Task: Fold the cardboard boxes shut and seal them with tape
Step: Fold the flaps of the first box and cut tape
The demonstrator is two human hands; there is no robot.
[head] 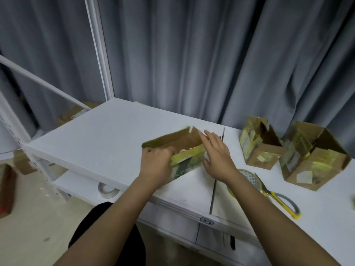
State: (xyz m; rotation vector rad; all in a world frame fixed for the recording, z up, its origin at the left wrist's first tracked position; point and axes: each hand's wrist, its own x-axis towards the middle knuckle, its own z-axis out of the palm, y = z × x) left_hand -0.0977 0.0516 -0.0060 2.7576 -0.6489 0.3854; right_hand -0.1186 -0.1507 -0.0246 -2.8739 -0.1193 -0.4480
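The box (173,150) in hand sits on the white worktop (107,131), its top not yet shut, with its long axis running from the near left up to the far right. The left hand (156,164) has its grip closed on the near long flap (187,155), fingers curled over that flap's edge and reaching into the opening. The right hand (217,156) lies just beside the box's right end, fingers straight and loose, pinching nothing; its fingertips sit near the far right corner, and I cannot tell whether they touch the cardboard.

From the left grip, the far long flap (169,139) stands up just beyond, across the opening, so folding it down looks like the next call, and the right hand is the nearer one for that. The near flap is tilted inward, only part way down.

Beyond the box and to the left of the grip the worktop is bare, giving room to turn the box. To the right of the right hand, well apart, stand 2 more open boxes (261,144) (313,156). Near the right wrist lie a roll of tape (247,177) and yellow-handled scissors (276,196), within easy reach for sealing.
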